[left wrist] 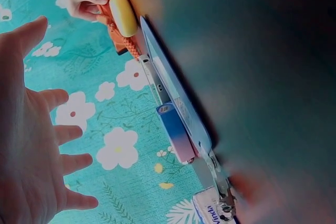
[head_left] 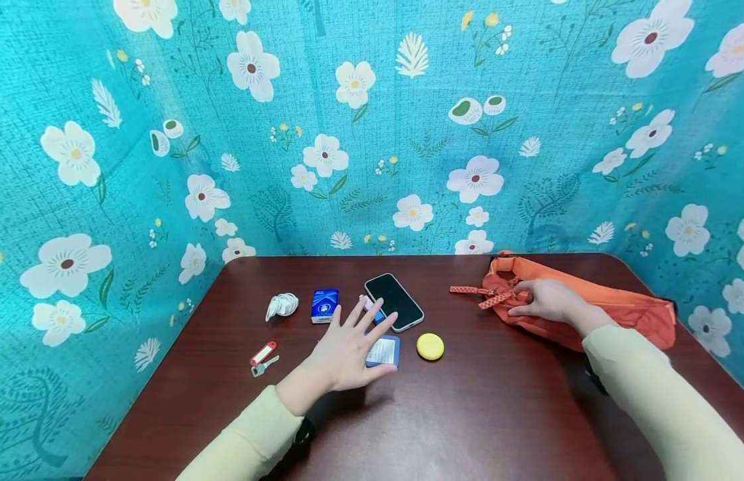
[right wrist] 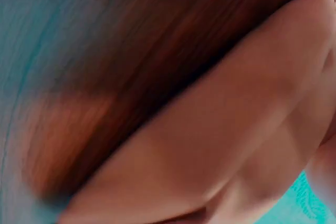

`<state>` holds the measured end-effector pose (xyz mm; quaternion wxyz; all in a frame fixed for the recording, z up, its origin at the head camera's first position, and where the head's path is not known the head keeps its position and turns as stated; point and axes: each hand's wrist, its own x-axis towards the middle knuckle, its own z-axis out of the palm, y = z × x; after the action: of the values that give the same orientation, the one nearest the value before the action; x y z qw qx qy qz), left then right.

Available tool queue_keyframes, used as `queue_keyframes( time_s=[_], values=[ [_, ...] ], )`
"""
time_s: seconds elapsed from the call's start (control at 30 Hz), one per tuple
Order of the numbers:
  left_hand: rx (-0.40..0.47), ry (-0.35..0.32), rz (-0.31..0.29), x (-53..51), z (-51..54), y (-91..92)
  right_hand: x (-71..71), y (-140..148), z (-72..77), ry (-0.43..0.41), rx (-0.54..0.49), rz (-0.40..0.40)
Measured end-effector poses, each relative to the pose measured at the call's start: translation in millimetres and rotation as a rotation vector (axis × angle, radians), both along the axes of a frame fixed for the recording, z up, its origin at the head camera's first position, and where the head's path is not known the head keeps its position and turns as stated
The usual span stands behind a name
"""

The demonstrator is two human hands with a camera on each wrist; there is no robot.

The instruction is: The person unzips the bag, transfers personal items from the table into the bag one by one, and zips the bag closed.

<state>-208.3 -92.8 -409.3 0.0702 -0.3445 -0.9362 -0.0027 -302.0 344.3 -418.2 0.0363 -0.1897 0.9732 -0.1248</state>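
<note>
My left hand (head_left: 342, 349) hovers over the table with its fingers spread, holding nothing. Beneath and beside it lies a blue-edged card holder (head_left: 383, 352), partly covered by the hand. A small blue and pink stick-like item (left wrist: 175, 132) lies behind the fingers, close to a smartphone (head_left: 395, 302). To the right of the card holder is a yellow round case (head_left: 430, 347). At the right, my right hand (head_left: 549, 300) grips an orange fabric waist bag (head_left: 630, 317) near its patterned cord. The right wrist view shows mostly the hand's side, hiding the fingertips.
Left on the dark wooden table (head_left: 468, 414) are a white bundled cable (head_left: 282, 305), a blue Vinda tissue pack (head_left: 324, 305) and a key (head_left: 265, 365) with a red tag (head_left: 263, 353). A turquoise floral curtain (head_left: 372, 153) stands behind and at both sides.
</note>
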Motion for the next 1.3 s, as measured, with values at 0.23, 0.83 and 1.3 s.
queue_keyframes(
  time_s=[0.23, 0.83, 1.3],
  values=[
    [-0.015, -0.005, -0.018, -4.2, 3.1, 1.7, 3.8, -14, 8.7, -0.118, -0.07, -0.04],
    [0.171, -0.03, -0.063, -37.1, 18.8, 12.4, 21.0, -70, 15.4, -0.346, -0.219, -0.14],
    [0.336, -0.194, -0.091, -63.5, 18.6, 14.8, 28.4, -99, 11.7, -0.363, -0.252, -0.245]
  ],
)
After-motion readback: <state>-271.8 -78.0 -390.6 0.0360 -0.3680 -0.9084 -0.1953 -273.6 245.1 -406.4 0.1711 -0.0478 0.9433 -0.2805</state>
